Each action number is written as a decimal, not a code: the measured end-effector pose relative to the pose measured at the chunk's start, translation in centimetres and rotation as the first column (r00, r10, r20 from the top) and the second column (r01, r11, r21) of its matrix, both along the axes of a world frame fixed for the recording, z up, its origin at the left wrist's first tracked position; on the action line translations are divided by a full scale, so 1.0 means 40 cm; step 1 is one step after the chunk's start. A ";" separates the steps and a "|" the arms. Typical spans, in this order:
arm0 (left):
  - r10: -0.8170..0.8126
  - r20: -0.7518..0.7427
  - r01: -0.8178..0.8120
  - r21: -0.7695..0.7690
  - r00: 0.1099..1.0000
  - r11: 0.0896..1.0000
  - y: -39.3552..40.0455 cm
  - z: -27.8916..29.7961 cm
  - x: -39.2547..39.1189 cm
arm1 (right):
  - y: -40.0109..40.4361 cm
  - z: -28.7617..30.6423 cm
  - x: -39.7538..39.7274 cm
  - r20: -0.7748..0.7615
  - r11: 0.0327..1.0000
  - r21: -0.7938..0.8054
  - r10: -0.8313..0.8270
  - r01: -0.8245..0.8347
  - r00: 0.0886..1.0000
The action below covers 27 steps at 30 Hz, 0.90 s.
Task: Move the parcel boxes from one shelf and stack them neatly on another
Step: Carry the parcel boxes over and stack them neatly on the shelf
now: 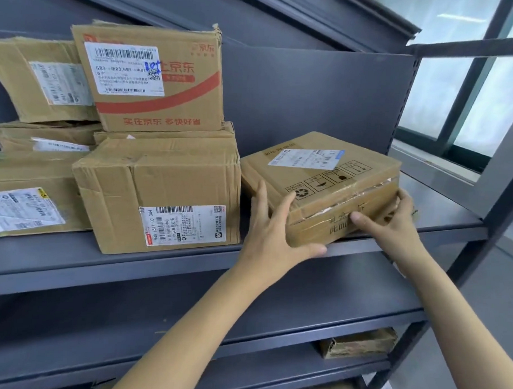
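Boxes [152, 150] are stacked at the shelf's [101, 261] left. Right of them, a flat box [322, 179] is gripped at its near corners: left hand [273, 224] with fingers spread and thumb under, right hand [393, 225] curled around the edge.

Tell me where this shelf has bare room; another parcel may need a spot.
Bare shelf runs from the held box, gripped by the left hand and right hand, to the right upright, plus a front strip. Leftward is crowded: the creased box nearly meets it, the red-striped box on top.
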State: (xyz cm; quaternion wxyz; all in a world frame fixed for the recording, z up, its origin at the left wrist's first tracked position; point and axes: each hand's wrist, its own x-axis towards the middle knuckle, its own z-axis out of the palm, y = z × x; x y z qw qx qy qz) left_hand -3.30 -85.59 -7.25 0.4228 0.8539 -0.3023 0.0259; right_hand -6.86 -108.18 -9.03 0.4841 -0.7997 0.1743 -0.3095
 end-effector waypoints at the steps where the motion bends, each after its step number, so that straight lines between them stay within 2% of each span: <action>1: 0.027 0.031 -0.026 -0.033 0.999 0.999 -0.016 -0.004 0.001 | -0.011 -0.011 0.002 -0.010 0.986 -0.157 -0.052 0.050 0.999; 2: 0.051 0.052 -0.047 -0.073 0.997 0.996 -0.028 -0.008 0.004 | -0.026 -0.022 0.005 -0.010 0.964 -0.257 -0.069 0.064 0.998; 5: 0.116 0.087 -0.101 -0.160 0.989 0.982 -0.049 -0.011 0.019 | -0.076 -0.057 0.019 -0.133 0.974 -0.214 0.040 -0.068 0.990; 6: 0.141 0.102 -0.121 -0.187 0.985 0.975 -0.052 -0.009 0.025 | -0.094 -0.068 0.030 -0.175 0.963 -0.257 0.034 -0.079 0.984; 9: 0.194 0.131 -0.163 -0.218 0.972 0.962 -0.059 0.001 0.037 | -0.143 -0.079 0.056 -0.291 0.815 -0.579 -0.195 -0.010 0.937; 10: 0.205 0.141 -0.173 -0.211 0.968 0.962 -0.063 0.000 0.038 | -0.153 -0.070 0.062 -0.317 0.772 -0.636 -0.279 0.016 0.906; 12: 0.213 0.160 -0.180 -0.199 0.964 0.963 -0.073 -0.008 0.039 | -0.188 -0.057 0.070 -0.391 0.738 -0.674 -0.385 0.024 0.836; 14: 0.202 0.181 -0.171 -0.176 0.963 0.970 -0.082 -0.018 0.042 | -0.236 -0.048 0.076 -0.474 0.749 -0.663 -0.421 0.001 0.773; 15: 0.202 0.197 -0.174 -0.151 0.960 0.973 -0.085 -0.025 0.045 | -0.251 -0.038 0.075 -0.483 0.771 -0.637 -0.411 0.012 0.773; 16: 0.212 0.222 -0.190 -0.115 0.952 0.975 -0.086 -0.030 0.049 | -0.259 -0.029 0.074 -0.453 0.800 -0.599 -0.373 0.033 0.810; 18: 0.238 0.306 -0.240 -0.030 0.922 0.970 -0.088 -0.034 0.059 | -0.244 -0.009 0.066 -0.254 0.833 -0.554 -0.179 0.009 0.950; 19: 0.239 0.371 -0.262 0.012 0.898 0.965 -0.089 -0.035 0.065 | -0.217 -0.001 0.058 -0.160 0.820 -0.569 -0.039 -0.060 0.986; 21: 0.218 0.523 -0.307 0.089 0.824 0.947 -0.097 -0.041 0.086 | -0.148 0.006 0.059 -0.143 0.730 -0.644 0.177 -0.228 0.974; 23: 0.183 0.638 -0.347 0.140 0.748 0.927 -0.104 -0.051 0.103 | -0.094 -0.003 0.087 -0.205 0.683 -0.669 0.209 -0.293 0.956; 25: 0.130 0.701 -0.352 0.183 0.702 0.918 -0.105 -0.069 0.111 | -0.066 -0.007 0.126 -0.207 0.710 -0.661 0.141 -0.245 0.968; 27: 0.080 0.700 -0.355 0.258 0.710 0.899 -0.101 -0.089 0.115 | -0.059 -0.004 0.170 -0.199 0.715 -0.668 0.099 -0.208 0.975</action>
